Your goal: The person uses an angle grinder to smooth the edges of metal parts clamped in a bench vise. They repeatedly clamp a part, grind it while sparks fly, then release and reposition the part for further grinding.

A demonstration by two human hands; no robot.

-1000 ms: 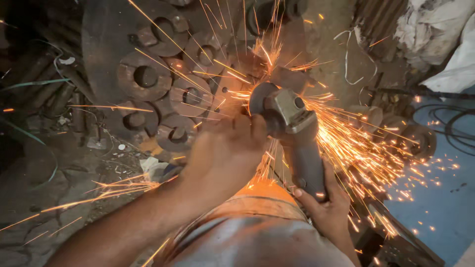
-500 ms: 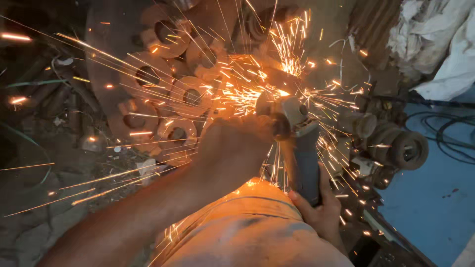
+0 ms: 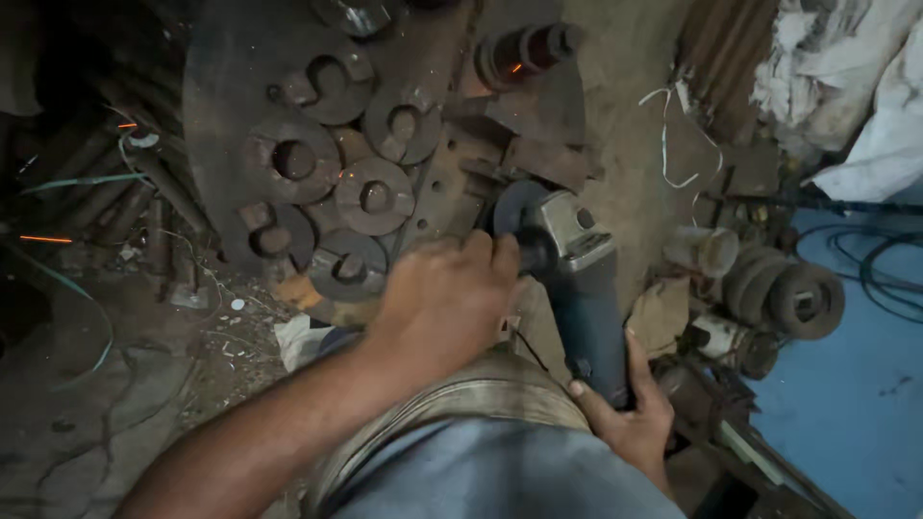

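A blue and grey angle grinder (image 3: 582, 288) lies between my two hands, its disc (image 3: 514, 207) against a rusty metal piece (image 3: 452, 192). My left hand (image 3: 447, 303) is closed around the grinder's side handle, next to the head. My right hand (image 3: 625, 418) grips the rear of the grinder's blue body from below. Only a few faint sparks show. My knee in grey cloth (image 3: 500, 432) fills the lower middle.
A big round steel plate (image 3: 226, 96) carries several thick rusty rings (image 3: 375, 197). More rings and rollers (image 3: 784, 298) lie at the right beside a blue surface (image 3: 856, 404) with black cables (image 3: 885, 269). White cloth (image 3: 846, 86) is piled at top right. Scrap and rods litter the dirt at left.
The heavy shower of orange sparks has stopped; only stray ones remain. Both hands keep their grip on the grinder, which sits slightly lower and to the right.
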